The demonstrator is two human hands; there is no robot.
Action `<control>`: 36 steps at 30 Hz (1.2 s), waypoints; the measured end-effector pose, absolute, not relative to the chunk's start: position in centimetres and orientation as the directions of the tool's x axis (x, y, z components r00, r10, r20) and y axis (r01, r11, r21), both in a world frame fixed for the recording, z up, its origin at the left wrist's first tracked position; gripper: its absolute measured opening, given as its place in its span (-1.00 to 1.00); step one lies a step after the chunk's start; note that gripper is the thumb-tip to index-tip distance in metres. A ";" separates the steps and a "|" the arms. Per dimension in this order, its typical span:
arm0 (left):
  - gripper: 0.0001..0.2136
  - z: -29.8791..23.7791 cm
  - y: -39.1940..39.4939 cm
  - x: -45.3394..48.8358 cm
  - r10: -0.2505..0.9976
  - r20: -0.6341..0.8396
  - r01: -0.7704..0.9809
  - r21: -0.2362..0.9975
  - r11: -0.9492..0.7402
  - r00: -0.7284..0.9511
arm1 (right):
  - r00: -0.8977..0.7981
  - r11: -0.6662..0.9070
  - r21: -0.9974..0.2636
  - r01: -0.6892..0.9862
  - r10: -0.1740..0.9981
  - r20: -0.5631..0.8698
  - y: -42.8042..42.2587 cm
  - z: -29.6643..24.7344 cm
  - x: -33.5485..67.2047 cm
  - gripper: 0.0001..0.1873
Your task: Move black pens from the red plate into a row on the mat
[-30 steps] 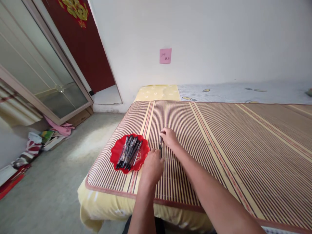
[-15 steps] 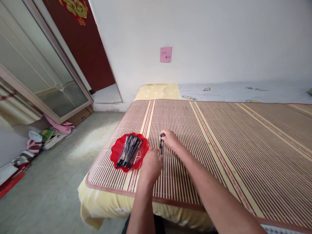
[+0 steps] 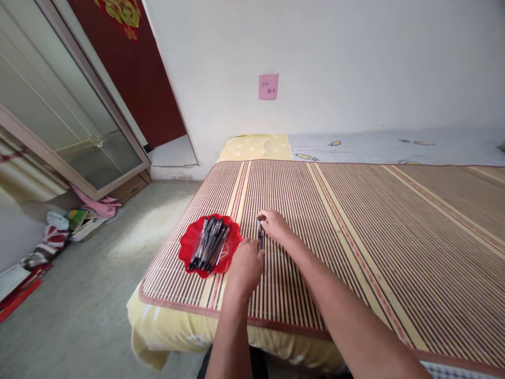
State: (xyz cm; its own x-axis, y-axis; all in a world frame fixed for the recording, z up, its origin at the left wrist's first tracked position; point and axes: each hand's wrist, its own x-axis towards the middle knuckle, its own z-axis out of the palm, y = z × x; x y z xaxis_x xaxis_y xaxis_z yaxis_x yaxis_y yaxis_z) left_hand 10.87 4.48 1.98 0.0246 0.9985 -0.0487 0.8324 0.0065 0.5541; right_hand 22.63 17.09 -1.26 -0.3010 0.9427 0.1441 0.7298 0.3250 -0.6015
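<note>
A black pen [image 3: 260, 235] lies on the striped bamboo mat [image 3: 355, 221], held between both hands. My left hand [image 3: 245, 266] is closed on its near end. My right hand [image 3: 274, 225] pinches its far end. Just to the left stands a red scalloped plate [image 3: 188, 248] with several black pens [image 3: 210, 243] lying in it.
The mat covers a bed with a yellow sheet [image 3: 252, 147] showing at its far and near edges. A pink note [image 3: 268, 86] is stuck on the white wall. Clothes and papers [image 3: 59, 231] lie on the floor at left, below a glass door [image 3: 67, 105].
Both hands stay on the pen with almost no movement; the view has shifted very slightly.
</note>
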 end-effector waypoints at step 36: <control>-0.69 1.1 4.7 10.7 1.000 -0.023 0.826 0.563 0.022 -0.010 | -0.289 0.314 -0.624 0.715 0.946 0.146 11.3 0.2 26.3 -0.62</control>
